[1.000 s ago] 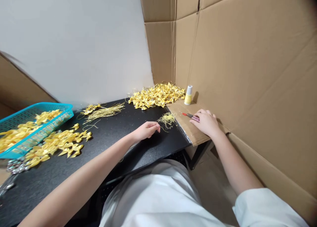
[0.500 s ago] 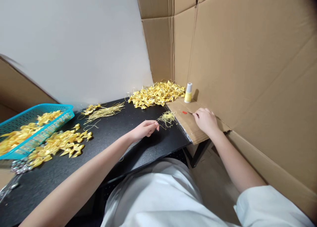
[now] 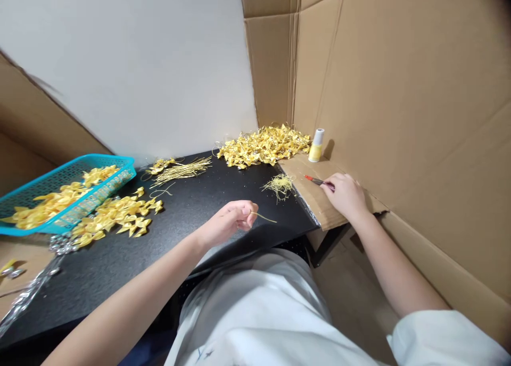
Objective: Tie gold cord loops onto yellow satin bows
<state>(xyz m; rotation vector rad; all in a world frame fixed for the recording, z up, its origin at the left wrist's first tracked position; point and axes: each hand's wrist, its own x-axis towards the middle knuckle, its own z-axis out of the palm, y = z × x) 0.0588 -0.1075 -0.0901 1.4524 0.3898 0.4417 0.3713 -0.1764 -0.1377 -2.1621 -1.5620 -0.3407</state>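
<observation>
My left hand [image 3: 233, 217] is closed in a pinch above the black tabletop, gripping a thin yellow cord [image 3: 264, 217] whose loose end sticks out to the right. My right hand [image 3: 344, 194] rests on the cardboard sheet, its fingers closed around a slim tool [image 3: 315, 180] with a red end and a dark body; its exact kind is not clear. Between the hands, near the table edge, lies a tangle of short yellow thread scraps [image 3: 280, 186]. A yellow-and-white bottle or spool [image 3: 316, 146] stands just beyond my right hand.
Yellow ribbon bows [image 3: 265, 147] are heaped against the wall. Left of them lies a bundle of yellow cords [image 3: 183, 170]. At the far left, a blue basket [image 3: 66, 215] holds yellow ribbon pieces, with more bows [image 3: 120, 213] beside it. Cardboard walls [image 3: 399, 89] rise on the right.
My left hand has drawn back from the thread scraps, and the cord end now shows clear of them. More of the tool shows at my right fingers. The view has shifted slightly.
</observation>
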